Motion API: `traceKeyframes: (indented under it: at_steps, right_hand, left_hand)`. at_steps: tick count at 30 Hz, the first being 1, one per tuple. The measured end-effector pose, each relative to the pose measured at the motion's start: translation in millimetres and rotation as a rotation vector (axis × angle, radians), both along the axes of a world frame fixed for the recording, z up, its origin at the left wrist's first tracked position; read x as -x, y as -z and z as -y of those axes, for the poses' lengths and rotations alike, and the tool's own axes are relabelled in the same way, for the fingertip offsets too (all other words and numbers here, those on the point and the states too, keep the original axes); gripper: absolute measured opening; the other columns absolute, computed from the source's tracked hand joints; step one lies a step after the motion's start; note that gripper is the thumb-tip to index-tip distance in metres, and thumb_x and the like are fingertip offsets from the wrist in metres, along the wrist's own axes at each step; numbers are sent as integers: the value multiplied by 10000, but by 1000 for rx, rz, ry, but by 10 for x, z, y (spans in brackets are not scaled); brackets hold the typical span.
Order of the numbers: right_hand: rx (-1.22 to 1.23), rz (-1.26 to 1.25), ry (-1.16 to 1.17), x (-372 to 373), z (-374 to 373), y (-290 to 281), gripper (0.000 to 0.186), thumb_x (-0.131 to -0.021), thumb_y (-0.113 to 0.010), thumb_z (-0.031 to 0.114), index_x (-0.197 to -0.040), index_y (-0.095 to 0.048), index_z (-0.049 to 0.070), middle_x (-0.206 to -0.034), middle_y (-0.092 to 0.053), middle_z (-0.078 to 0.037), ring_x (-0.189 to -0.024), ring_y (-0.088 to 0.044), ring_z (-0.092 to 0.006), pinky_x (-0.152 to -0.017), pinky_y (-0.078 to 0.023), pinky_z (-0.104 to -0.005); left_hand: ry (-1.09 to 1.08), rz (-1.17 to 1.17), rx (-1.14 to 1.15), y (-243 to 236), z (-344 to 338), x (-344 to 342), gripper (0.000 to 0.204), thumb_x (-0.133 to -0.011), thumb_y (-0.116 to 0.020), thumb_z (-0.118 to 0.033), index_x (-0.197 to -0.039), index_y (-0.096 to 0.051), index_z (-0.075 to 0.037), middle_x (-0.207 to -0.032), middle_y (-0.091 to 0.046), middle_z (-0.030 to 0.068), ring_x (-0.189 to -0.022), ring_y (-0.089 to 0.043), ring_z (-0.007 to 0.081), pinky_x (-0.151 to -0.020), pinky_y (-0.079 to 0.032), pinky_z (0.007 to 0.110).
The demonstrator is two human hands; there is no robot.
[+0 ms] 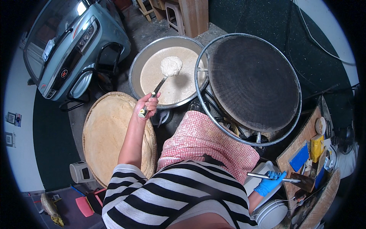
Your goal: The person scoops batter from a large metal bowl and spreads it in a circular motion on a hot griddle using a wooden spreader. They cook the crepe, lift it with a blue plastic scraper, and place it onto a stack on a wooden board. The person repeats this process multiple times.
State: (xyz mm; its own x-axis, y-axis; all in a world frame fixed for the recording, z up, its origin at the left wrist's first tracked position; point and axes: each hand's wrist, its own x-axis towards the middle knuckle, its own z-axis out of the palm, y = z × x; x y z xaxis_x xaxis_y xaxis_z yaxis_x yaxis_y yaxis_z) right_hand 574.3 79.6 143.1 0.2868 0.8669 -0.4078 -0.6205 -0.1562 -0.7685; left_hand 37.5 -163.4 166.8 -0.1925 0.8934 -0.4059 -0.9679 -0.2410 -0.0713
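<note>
My bare left hand [148, 105] is closed around the handle of a ladle [156, 88]. Its bowl carries a mound of pale, thick batter [171, 66], held above a wide metal basin [134, 72] of the same batter. At the lower right my right hand [270, 184], in a blue glove, grips the metal handle of a broad-bladed scraper [303, 182]. A round black griddle [255, 84] with a metal ring around it stands right of the basin. Stacked large, thin round pancakes [110, 133] lie to the left below the basin.
A light blue vehicle [84, 49] is parked at the upper left. On the right, a wooden board [291, 154] bears a blue item [299, 156] and a yellow container [317, 145]. White tubs [271, 214] sit low on the right. A plastic stool [174, 17] stands at the back.
</note>
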Motion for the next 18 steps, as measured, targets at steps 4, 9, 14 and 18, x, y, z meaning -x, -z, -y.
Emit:
traceKeyframes:
  at_steps: [4, 9, 14, 18]
  right_hand:
    - [-2, 2, -7, 5, -10, 6, 424, -930, -420, 368, -569, -362, 155, -419, -311, 31, -318, -286, -78, -322, -270, -213]
    - [-12, -9, -26, -8, -23, 36, 436, -933, -417, 360, -555, -353, 155, -419, -310, 31, -318, -283, -80, -318, -265, -211]
    - [-10, -35, -35, -16, -33, 85, 444, -935, -413, 358, -544, -362, 153, -418, -322, 28, -315, -282, -83, -313, -264, -214]
    - [27, 0, -31, -7, -46, 119, 394, -905, -471, 377, -589, -393, 155, -425, -320, 37, -330, -298, -80, -345, -253, -216]
  left_hand:
    - [-5, 9, 14, -11, -9, -4, 381, -937, -362, -246, -1166, -413, 54, -685, -436, 10, -458, -406, 86, -433, -363, 256]
    - [-7, 5, 46, -65, -42, -16, 375, -936, -368, -241, -1162, -414, 55, -684, -442, 8, -459, -407, 82, -429, -361, 249]
    - [18, -80, 64, -303, -172, -56, 408, -940, -335, -242, -1210, -366, 62, -701, -453, 32, -455, -428, 89, -406, -363, 243]
    - [75, -211, 69, -595, -425, -101, 398, -945, -340, -245, -1217, -363, 45, -692, -447, 26, -446, -411, 76, -381, -349, 224]
